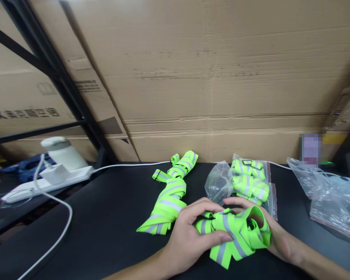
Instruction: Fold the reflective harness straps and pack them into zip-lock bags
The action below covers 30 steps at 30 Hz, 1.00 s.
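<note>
A bundle of neon-green reflective straps [236,235] with grey stripes is held between my two hands over the black table. My left hand [192,233] is closed on its left side, thumb across the front and fingers behind. My right hand [275,233] grips the bundle from behind and the right; most of its fingers are hidden by the straps. Left of the hands lies a long row of wound green reflective straps [170,198]. Just beyond the hands, similar strap bundles sit in clear zip bags [249,181], beside a crumpled clear plastic bag [220,181].
Clear zip bags [335,206] lie at the right. On the left are a white power strip [76,177] with a cable and a white bottle [65,153]. A cardboard wall [210,89] rises behind the table [105,233], with a black metal frame [67,93] at left.
</note>
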Available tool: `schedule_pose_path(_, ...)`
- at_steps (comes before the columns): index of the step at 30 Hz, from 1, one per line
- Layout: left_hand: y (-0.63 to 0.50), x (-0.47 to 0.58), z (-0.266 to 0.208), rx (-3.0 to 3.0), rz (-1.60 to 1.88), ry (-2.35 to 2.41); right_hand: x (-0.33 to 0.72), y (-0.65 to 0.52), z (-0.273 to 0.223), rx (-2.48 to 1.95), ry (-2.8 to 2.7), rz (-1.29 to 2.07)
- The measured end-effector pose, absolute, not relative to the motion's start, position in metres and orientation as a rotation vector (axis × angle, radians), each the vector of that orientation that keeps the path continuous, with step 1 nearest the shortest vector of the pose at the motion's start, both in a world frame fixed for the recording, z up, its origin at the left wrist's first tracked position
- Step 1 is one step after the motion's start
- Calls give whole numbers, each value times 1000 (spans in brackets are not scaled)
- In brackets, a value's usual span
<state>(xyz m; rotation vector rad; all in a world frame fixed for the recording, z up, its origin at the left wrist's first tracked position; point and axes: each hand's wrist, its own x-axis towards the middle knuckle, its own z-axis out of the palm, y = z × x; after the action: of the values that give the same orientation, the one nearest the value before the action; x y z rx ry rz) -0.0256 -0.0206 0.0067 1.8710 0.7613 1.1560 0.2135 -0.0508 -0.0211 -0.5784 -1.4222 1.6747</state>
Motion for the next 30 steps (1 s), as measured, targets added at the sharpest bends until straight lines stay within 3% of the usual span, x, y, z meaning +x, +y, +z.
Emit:
schedule_pose_path(10, -26, -15, -3, 1709, 1262, 908, 176, -66, -30, -839, -1439, 1514)
schedule_pose_path(19, -35, -4, -15, 1696, 1334, 912, 162, -65, -37, -910, -1496, 1124)
schedule_pose_path(30, -34, 1, -10, 1807, 1413, 771, 156, -64, -35, -899, -1444, 1102)
